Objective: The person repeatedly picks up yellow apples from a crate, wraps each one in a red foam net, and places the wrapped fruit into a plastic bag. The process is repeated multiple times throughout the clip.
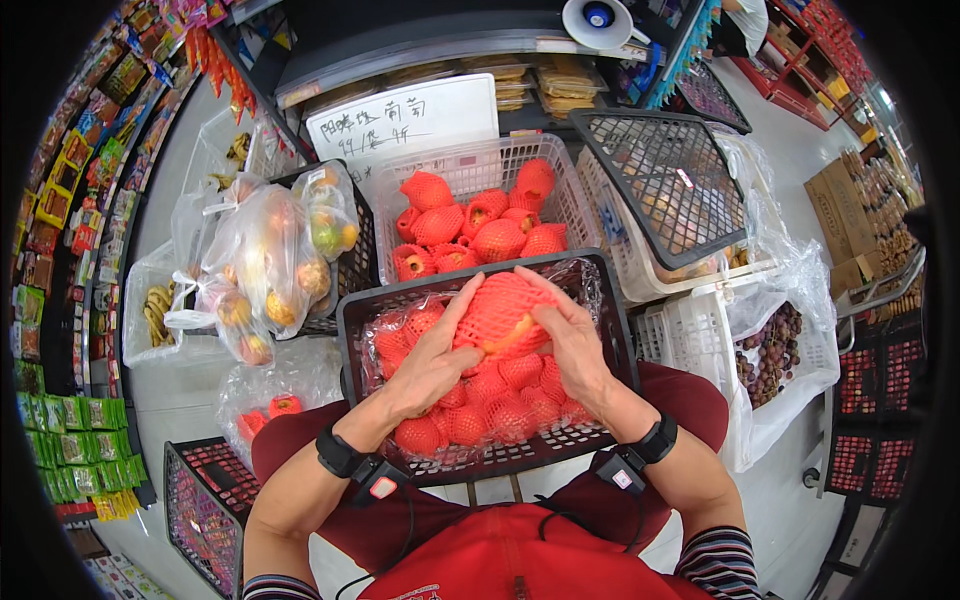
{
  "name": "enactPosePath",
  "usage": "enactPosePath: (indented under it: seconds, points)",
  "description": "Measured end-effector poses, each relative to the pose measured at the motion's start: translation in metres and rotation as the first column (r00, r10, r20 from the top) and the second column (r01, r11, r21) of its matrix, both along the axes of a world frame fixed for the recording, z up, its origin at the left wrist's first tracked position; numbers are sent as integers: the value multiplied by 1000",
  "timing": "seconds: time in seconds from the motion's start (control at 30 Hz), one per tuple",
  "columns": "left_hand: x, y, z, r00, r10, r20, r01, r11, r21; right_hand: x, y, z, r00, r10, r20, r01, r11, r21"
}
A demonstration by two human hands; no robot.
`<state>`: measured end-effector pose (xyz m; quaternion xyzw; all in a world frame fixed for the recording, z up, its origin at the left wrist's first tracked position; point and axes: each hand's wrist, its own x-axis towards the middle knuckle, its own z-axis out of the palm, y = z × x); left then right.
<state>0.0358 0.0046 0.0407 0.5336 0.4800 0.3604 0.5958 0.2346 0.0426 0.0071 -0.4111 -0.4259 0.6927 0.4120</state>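
Between both hands I hold a yellowish fruit in a red foam net sleeve (499, 315); a strip of its skin shows through the net. My left hand (431, 364) grips it from the left, and my right hand (574, 349) from the right with bent fingers at the sleeve. Just below them is a black plastic crate (480, 469) across my lap, lined with clear plastic film (375, 352). Inside it lie several more fruits in red foam nets (469, 424). Beyond it, a translucent plastic basket (397, 161) holds several netted fruits (499, 238), some with open sleeve ends.
At left, plastic bags of fruit (259, 247) top a black crate, beside bananas (157, 311). On the right, a black crate (660, 187) lies tilted over a white basket; grapes (772, 352) sit below. A handwritten sign (405, 116) and a megaphone (598, 22) are at the shelf.
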Motion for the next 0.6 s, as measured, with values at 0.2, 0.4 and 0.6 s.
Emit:
enactPosePath:
  seconds: [0.2, 0.4, 0.6]
  points:
    - [-4, 1, -10, 960, 207, 186, -200, 978, -57, -6, 1, 14, 976, -75, -205, 58, 995, -87]
    - [-7, 5, -15, 834, 498, 239, -399, 842, -362, -4, -5, 15, 972, 56, -228, -70, 996, -54]
    - [-10, 10, -19, 833, 507, 223, -406, 833, -376, -5, -7, 17, 959, 118, -258, -137, 989, -59]
